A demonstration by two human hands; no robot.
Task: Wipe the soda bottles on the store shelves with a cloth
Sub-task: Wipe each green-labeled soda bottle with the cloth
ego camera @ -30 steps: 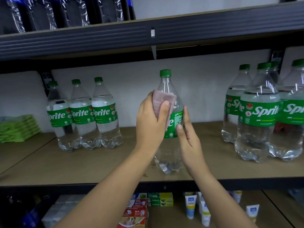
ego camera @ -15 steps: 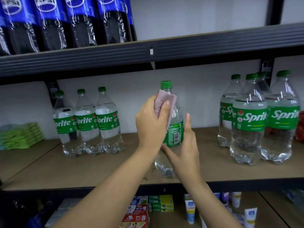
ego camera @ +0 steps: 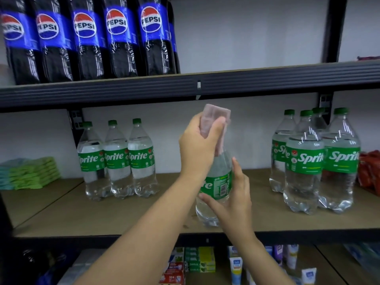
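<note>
While the left hand (ego camera: 200, 144) clutches the pink cloth (ego camera: 214, 120) over the Sprite bottle (ego camera: 218, 186) top and the right hand (ego camera: 234, 199) grips its label near the shelf (ego camera: 123, 214) front, wiping is midway; likely next, rubbing down the body.
</note>
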